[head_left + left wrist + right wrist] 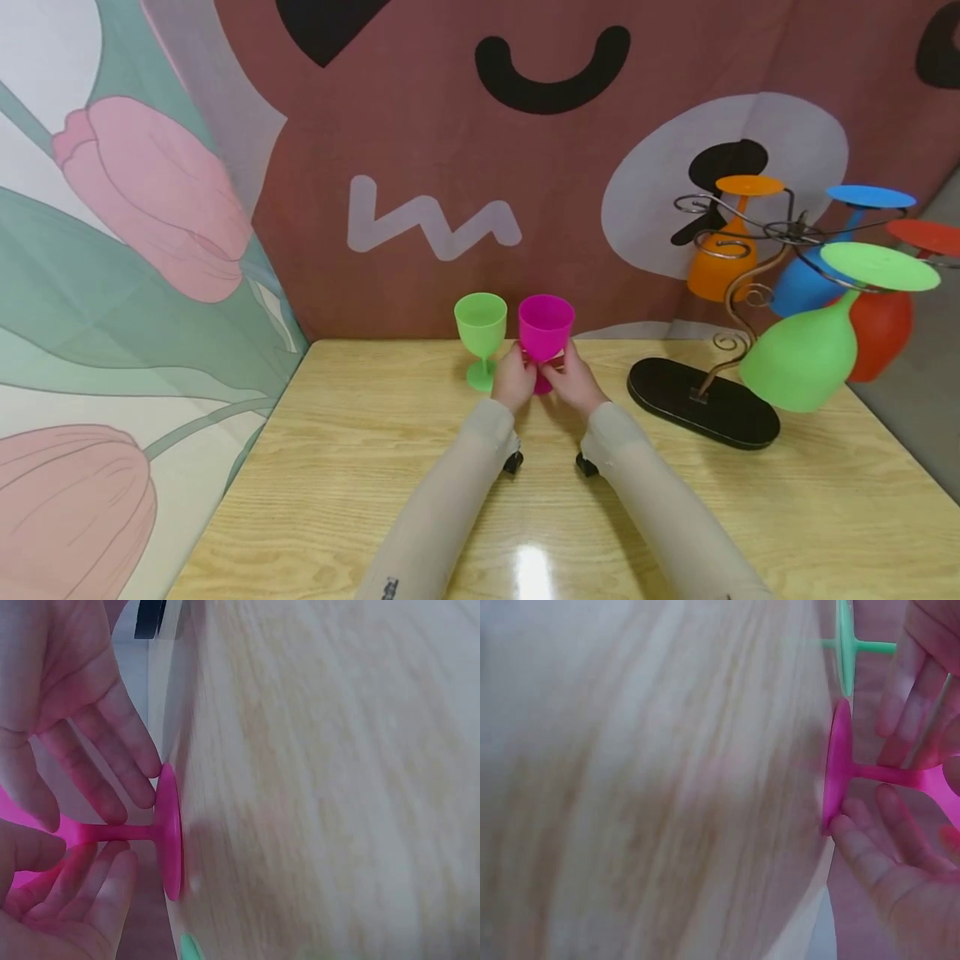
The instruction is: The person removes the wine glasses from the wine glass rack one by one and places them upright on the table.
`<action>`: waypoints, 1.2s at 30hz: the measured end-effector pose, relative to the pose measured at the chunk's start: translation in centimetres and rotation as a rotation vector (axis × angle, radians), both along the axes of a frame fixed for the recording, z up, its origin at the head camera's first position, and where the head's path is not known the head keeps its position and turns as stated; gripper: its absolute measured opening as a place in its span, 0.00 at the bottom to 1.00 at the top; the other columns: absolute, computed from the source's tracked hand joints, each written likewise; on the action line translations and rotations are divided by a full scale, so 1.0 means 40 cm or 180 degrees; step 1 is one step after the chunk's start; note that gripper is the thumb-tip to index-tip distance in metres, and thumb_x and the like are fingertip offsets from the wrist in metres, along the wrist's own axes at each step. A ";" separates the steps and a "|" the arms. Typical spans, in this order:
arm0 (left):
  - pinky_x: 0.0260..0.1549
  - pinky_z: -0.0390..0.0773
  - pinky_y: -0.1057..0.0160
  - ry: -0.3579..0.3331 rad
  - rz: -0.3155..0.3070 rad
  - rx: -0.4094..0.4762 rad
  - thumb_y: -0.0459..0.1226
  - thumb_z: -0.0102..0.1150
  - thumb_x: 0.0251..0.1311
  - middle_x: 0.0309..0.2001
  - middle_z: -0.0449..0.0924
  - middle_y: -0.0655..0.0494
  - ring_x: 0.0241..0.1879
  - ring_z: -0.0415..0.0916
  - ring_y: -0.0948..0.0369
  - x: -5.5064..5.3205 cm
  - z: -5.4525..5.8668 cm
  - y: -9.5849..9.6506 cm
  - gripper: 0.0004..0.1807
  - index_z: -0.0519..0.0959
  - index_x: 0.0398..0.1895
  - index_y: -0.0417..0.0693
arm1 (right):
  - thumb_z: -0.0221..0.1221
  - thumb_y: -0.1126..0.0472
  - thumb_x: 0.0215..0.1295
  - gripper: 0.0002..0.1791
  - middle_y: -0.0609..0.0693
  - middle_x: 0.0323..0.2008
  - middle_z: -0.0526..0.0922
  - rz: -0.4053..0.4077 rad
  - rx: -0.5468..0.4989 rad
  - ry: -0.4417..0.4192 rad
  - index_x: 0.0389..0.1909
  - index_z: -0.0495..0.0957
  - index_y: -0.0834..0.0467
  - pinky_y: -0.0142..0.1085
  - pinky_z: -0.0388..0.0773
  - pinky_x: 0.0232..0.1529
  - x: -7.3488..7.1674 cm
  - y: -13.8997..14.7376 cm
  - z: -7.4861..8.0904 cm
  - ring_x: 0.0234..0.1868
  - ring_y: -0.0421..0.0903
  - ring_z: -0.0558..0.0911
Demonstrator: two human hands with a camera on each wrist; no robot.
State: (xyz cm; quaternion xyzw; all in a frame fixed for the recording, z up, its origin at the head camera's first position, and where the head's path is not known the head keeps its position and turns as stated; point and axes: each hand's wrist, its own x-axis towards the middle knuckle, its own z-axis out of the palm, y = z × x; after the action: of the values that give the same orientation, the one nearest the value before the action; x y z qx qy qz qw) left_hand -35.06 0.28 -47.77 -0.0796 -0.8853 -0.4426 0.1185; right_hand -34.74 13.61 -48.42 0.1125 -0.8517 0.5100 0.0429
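A magenta goblet (546, 323) stands upright near the back of the table, both hands around it. My left hand (514, 379) holds it from the left, thumb in front, fingers behind the lower bowl and stem. From the other side my right hand (576, 382) holds it too, and its little finger touches the rim of the foot (838, 769). The foot is at the tabletop in both wrist views. Just left of it a light green goblet (481, 323) stands upright, its foot partly hidden by my left hand.
On the right, a metal stand with a black oval base (705, 404) carries upside-down goblets: orange (723, 262), blue (802, 283), red (885, 329) and green (802, 358). A printed cloth (405, 125) hangs along the table's back edge.
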 end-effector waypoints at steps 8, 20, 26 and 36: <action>0.55 0.80 0.50 -0.0112 -0.0029 0.0251 0.30 0.52 0.70 0.51 0.83 0.35 0.53 0.81 0.42 -0.006 -0.001 0.004 0.18 0.71 0.61 0.33 | 0.54 0.63 0.74 0.30 0.72 0.55 0.77 -0.0035 0.0005 0.0071 0.72 0.56 0.63 0.53 0.82 0.51 -0.012 -0.005 0.005 0.52 0.65 0.82; 0.58 0.78 0.48 -0.0189 -0.0073 0.0516 0.34 0.51 0.74 0.53 0.80 0.30 0.56 0.79 0.40 -0.011 -0.009 0.010 0.21 0.67 0.64 0.30 | 0.55 0.64 0.74 0.24 0.68 0.44 0.84 -0.0211 0.0184 0.0009 0.68 0.64 0.63 0.52 0.82 0.49 -0.038 -0.009 -0.010 0.48 0.62 0.84; 0.60 0.77 0.48 -0.0261 -0.0091 0.0616 0.34 0.50 0.74 0.54 0.79 0.30 0.58 0.77 0.40 -0.013 -0.014 0.010 0.22 0.65 0.65 0.30 | 0.55 0.64 0.74 0.24 0.69 0.44 0.84 -0.0231 0.0234 0.0089 0.67 0.66 0.64 0.53 0.82 0.50 -0.037 -0.010 -0.007 0.48 0.63 0.84; 0.54 0.81 0.51 -0.0341 -0.0183 0.0745 0.34 0.46 0.76 0.51 0.81 0.32 0.53 0.80 0.42 -0.008 -0.020 0.018 0.21 0.65 0.65 0.29 | 0.54 0.63 0.75 0.21 0.69 0.51 0.82 -0.0226 0.0201 -0.0005 0.65 0.68 0.66 0.54 0.79 0.57 -0.022 -0.013 -0.003 0.53 0.64 0.83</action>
State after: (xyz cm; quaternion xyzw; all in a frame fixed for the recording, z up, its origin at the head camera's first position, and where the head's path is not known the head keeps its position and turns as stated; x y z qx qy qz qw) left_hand -35.39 1.00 -48.59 -0.0668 -0.8300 -0.5497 0.0669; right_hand -35.64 13.09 -48.56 0.0831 -0.8709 0.4811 0.0567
